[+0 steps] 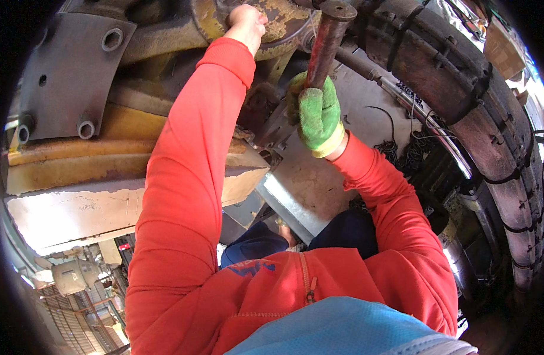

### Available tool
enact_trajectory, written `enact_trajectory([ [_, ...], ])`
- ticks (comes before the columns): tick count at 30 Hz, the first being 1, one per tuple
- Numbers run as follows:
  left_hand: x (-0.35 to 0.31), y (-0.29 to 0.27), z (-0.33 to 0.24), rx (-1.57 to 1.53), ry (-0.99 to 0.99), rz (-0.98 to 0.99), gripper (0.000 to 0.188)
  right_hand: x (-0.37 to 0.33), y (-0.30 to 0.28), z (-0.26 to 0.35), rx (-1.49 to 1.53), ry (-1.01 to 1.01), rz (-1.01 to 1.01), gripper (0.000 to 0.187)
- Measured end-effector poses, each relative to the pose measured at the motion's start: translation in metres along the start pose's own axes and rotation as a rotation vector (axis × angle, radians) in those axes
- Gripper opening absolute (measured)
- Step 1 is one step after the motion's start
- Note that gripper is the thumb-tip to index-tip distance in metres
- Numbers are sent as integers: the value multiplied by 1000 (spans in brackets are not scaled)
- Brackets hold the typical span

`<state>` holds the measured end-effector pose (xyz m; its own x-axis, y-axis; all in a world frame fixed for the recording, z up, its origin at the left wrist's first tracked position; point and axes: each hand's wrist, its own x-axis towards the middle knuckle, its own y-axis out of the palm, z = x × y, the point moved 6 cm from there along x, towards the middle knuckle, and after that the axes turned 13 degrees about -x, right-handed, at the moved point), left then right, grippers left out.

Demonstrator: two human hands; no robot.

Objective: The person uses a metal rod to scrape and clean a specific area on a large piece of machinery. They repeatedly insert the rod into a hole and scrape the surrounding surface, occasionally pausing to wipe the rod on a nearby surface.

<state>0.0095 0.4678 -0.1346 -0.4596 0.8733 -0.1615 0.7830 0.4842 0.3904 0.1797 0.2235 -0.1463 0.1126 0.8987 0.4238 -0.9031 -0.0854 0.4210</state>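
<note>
My right hand [317, 113], in a green glove, grips a rusty reddish metal pipe handle [327, 40] that rises toward the top of the view. My left hand [246, 22], bare, reaches up on a red sleeve and presses on a worn yellow metal housing [278, 23] of a heavy machine. Both arms wear red sleeves and come up from the lower edge. The lower end of the pipe is hidden behind the glove.
A large chained tyre [461, 100] curves down the right side. A dark steel plate with bolt holes [71, 71] sits upper left above a rusty yellow frame [76, 160]. A grey metal plate [307, 189] lies below the hands.
</note>
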Motion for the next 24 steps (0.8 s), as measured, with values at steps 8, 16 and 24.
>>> enact_trajectory([
  [8,61,-14,8,-37,-11,43,13,1,1,-1,-25,-15,-6,29],
  [16,53,-4,14,-30,-54,112,15,5,-1,-10,-174,58,22,17],
  [24,38,14,-1,-44,-97,144,15,34,12,-17,-488,-135,-29,26],
])
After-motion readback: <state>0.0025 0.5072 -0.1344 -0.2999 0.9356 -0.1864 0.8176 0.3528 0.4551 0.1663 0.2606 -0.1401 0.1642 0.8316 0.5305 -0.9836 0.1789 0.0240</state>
